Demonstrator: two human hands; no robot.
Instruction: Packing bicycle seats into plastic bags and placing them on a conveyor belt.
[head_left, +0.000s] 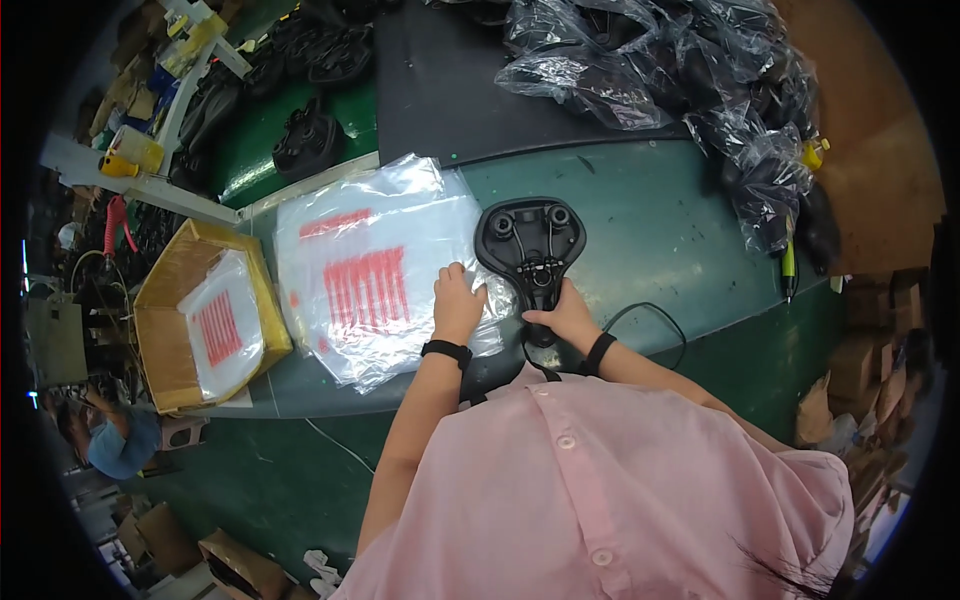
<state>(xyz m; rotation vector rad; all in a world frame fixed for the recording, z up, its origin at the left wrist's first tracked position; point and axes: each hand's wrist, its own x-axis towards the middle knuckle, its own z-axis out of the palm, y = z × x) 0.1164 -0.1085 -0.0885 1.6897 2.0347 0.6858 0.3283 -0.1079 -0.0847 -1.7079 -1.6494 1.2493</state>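
Observation:
A black bicycle saddle (530, 232) lies upside down at the table's middle, its two springs and metal rails showing. My right hand (571, 318) is closed around its narrow nose, thumb across the underside. My left hand (460, 302) rests over the right edge of a stack of clear plastic bags (365, 275) with red print. Its thumb stands apart from the fingers, and I see nothing held in it. Black bands circle both wrists.
A yellow-brown box (160, 290) with more printed bags stands left. Plastic-wrapped saddles (640, 70) pile up at the far right, near a yellow-green pen (789, 270). More bare saddles (308, 140) lie far left. A black cord (665, 312) loops beside my right wrist.

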